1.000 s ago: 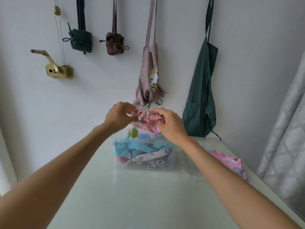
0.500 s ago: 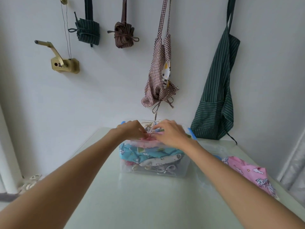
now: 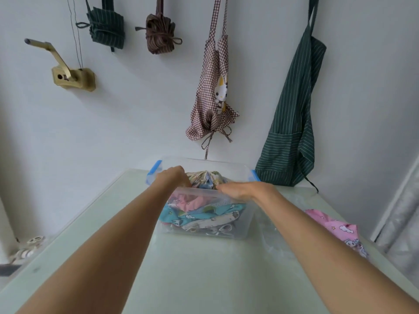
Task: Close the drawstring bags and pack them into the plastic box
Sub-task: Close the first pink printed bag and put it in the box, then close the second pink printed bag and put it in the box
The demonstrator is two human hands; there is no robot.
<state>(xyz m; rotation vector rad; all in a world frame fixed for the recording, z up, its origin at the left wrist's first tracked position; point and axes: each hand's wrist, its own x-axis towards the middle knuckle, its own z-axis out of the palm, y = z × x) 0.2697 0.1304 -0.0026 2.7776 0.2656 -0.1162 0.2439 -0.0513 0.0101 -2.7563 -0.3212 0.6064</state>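
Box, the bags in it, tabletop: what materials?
Box: clear rigid plastic, contents show through; blue clips look plastic too. Bags: soft printed fabric, probably cotton, creased and bunched. Tabletop: smooth pale green with soft sheen, possibly glass or laminate.

Plastic box [image 3: 246, 219] on table [image 3: 192, 268], drawstring bags [image 3: 199, 216] inside; loose bag [image 3: 335, 227] right of it; aprons [image 3: 292, 132] behind

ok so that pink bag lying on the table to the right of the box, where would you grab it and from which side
Probably at the end of the pink bag nearest the plastic box, reached from above with the right hand. The bag lies flat and crumpled on the table, so fingers can pinch a raised fold from the top. Its drawstring mouth cannot be made out from here.
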